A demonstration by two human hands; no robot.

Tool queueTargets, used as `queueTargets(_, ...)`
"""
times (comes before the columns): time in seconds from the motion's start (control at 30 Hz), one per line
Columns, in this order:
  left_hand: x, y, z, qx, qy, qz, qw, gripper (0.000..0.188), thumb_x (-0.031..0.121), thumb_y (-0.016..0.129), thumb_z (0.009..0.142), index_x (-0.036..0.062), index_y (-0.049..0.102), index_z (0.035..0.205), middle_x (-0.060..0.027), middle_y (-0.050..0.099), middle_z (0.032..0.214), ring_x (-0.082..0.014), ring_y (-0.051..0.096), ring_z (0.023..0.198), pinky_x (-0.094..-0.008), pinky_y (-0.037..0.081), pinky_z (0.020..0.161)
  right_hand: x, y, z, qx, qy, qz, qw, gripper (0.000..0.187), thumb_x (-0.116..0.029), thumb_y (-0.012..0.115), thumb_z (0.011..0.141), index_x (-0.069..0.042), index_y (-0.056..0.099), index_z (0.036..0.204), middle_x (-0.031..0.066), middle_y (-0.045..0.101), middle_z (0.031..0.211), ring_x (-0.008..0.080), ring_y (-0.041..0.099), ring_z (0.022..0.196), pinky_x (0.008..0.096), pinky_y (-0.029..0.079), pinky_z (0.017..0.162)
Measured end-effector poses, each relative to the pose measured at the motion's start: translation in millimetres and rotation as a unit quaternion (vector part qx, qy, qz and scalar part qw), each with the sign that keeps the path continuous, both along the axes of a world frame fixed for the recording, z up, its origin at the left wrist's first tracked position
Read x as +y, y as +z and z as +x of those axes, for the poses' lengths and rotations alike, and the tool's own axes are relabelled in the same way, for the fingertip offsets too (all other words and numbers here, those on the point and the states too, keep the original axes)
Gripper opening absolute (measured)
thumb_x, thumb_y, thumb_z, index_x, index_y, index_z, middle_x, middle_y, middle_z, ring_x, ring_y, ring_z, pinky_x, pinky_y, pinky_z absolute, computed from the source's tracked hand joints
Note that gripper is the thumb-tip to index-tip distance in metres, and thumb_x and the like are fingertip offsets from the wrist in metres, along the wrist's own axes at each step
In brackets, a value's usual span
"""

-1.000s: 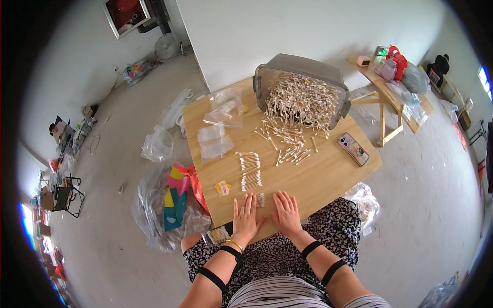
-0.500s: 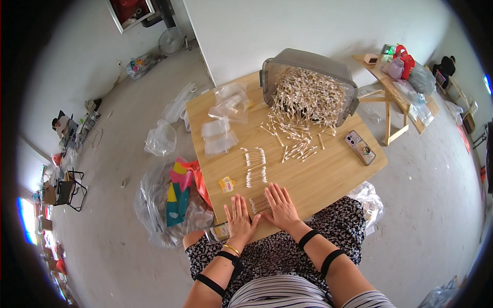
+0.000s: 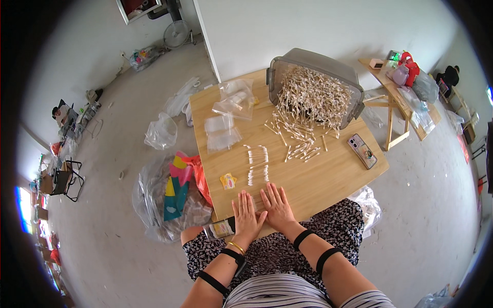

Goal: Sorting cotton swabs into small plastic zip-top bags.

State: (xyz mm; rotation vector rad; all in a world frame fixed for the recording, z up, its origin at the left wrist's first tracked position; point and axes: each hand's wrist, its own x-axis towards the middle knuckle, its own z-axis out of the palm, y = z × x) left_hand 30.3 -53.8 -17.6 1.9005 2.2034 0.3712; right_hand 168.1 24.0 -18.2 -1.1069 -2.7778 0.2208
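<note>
Held left hand [image 3: 248,219] and right hand [image 3: 279,211] flat on wooden table [image 3: 321,172], fingers outstretched (thumbs close together), flanking cotton swabs [image 3: 258,201].

The room is lit with soft, even daylight, moderately bright. At the left rim, a bright window-like opening [image 3: 24,210] is burnt to white, with a blue-violet fringe; a smaller bright patch [image 3: 489,96] appears at the right rim. The plain white wall [image 3: 328,31] looks slightly greyish. Thin transparent plastic bags [image 3: 224,141] give pale reflections on the light-brown wooden table [image 3: 318,174]. Inside the grey translucent plastic box [image 3: 308,59] it is darker. The white-tipped cotton swabs [image 3: 313,95] merge into fine, soft detail. Fisheye distortion bends the outer room, and black corners surround it.
</note>
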Motion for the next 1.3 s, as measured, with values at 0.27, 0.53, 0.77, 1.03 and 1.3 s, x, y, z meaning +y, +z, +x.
queueTargets(0.27,-49.7,17.3,-51.8,-0.031,0.130,0.084,0.987,0.076,0.037,0.058,0.094,-0.0039,0.027,0.150,-0.0229,0.025,0.157,-0.0382,0.020,0.148,-0.0570,0.013,0.120,0.3,5.3,-2.4,-0.050,-0.006,-0.012,0.999,0.085,-0.061,0.042,0.096,-0.004,0.020,0.156,0.0209,0.012,0.163,0.0328,0.007,0.153,0.0493,0.006,0.123)
queueTargets(0.53,-65.0,18.4,-83.8,-0.035,0.164,0.109,0.980,0.056,0.027,0.064,0.090,0.0063,0.044,0.138,-0.0193,0.039,0.148,-0.0383,0.035,0.138,-0.0516,0.026,0.114,-23.6,5.7,-8.4,-0.061,0.015,-0.016,0.998,0.085,-0.062,0.041,0.096,-0.004,0.022,0.156,0.0216,0.015,0.162,0.0336,0.009,0.152,0.0478,0.007,0.124)
queueTargets(0.77,-54.8,-6.2,-89.1,-0.086,0.229,0.081,0.966,0.053,0.033,0.058,0.096,0.0027,0.044,0.137,-0.0209,0.041,0.146,-0.0396,0.038,0.134,-0.0516,0.029,0.112,-48.9,4.8,-22.9,-0.024,0.022,-0.011,0.999,0.079,-0.055,0.040,0.099,-0.002,0.024,0.155,0.0240,0.017,0.161,0.0354,0.012,0.151,0.0479,0.009,0.123)
queueTargets(1.03,-87.6,-22.2,-92.7,-0.224,0.410,0.124,0.875,0.058,0.053,0.047,0.100,-0.0033,0.058,0.113,-0.0212,0.059,0.104,-0.0357,0.060,0.087,-0.0449,0.048,0.077,-58.1,3.5,-29.2,0.013,0.058,-0.027,0.998,0.070,-0.045,0.045,0.100,-0.007,0.025,0.155,0.0189,0.019,0.162,0.0323,0.015,0.151,0.0491,0.011,0.123)
queueTargets(1.3,-88.2,-45.8,-88.3,-0.358,0.412,0.153,0.824,0.060,0.050,0.051,0.101,-0.0029,0.057,0.074,-0.0085,0.054,0.064,-0.0151,0.051,0.062,-0.0334,0.042,0.060,-69.2,3.5,-36.2,-0.011,0.070,0.001,0.998,0.069,-0.047,0.046,0.099,-0.012,0.027,0.156,0.0135,0.019,0.163,0.0278,0.015,0.152,0.0492,0.010,0.123)
